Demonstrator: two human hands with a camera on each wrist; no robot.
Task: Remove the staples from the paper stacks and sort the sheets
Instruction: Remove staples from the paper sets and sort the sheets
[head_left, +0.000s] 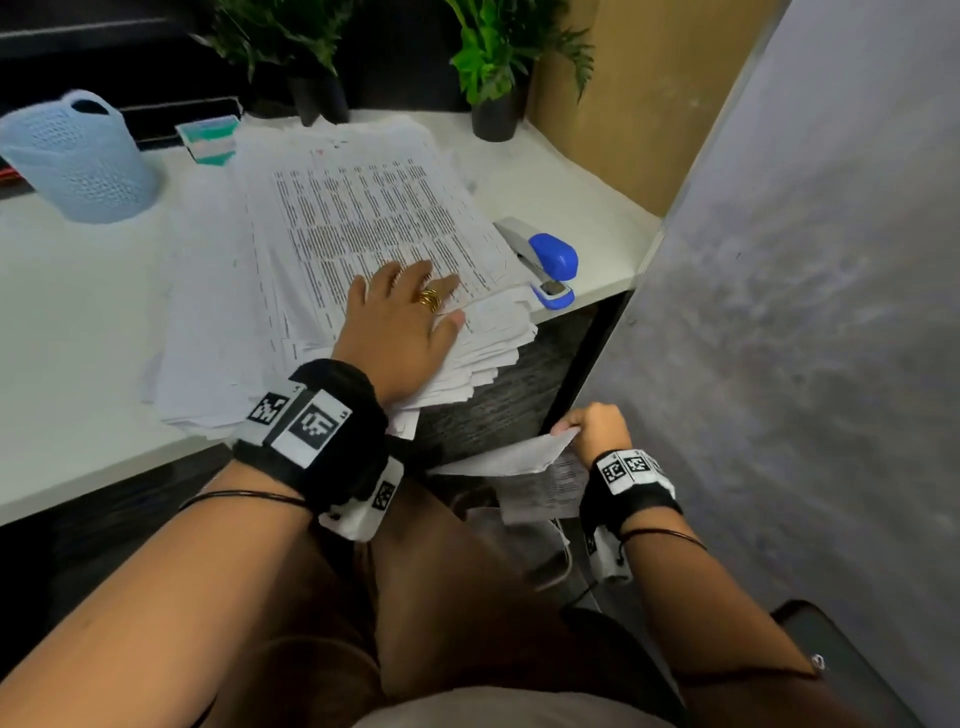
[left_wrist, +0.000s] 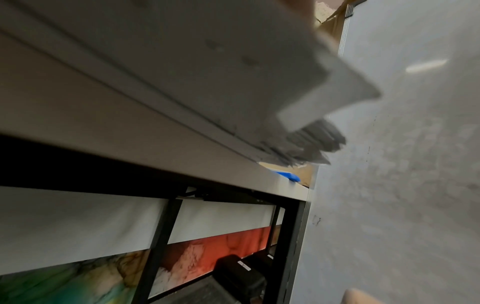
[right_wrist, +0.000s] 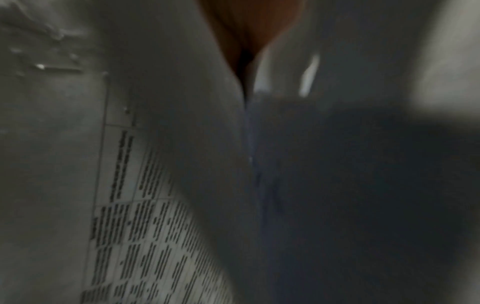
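**A:** Start at your left. What is your left hand (head_left: 402, 332) doing?

**B:** It lies flat on the big paper pile (head_left: 332, 249), fingers straight and spread, palm pressing the near right corner. It grips nothing. That pile sits on the white surface (head_left: 67, 322), its long axis running away from you and leaning a little left, with its near corners hanging past the edge.

**A:** And further right?

**B:** Your right hand (head_left: 597, 428) is low, below the edge of the surface and beside the grey partition (head_left: 810, 312). Its fingers curl round the top edge of a small set of sheets (head_left: 540, 478), which droops down toward your lap. The wrist view shows printed table lines on them, blurred; I cannot tell whether a staple is there.

**A:** So which way does that set lie from the pile?

**B:** Down and to the right, well apart. Your right hand is the one already on it; your left would have to leave the pile to help. The pile's sheets look fanned and uneven, so I'd judge they could slide once your palm lifts. The blue stapler (head_left: 545, 262) rests just beside the pile's right edge.
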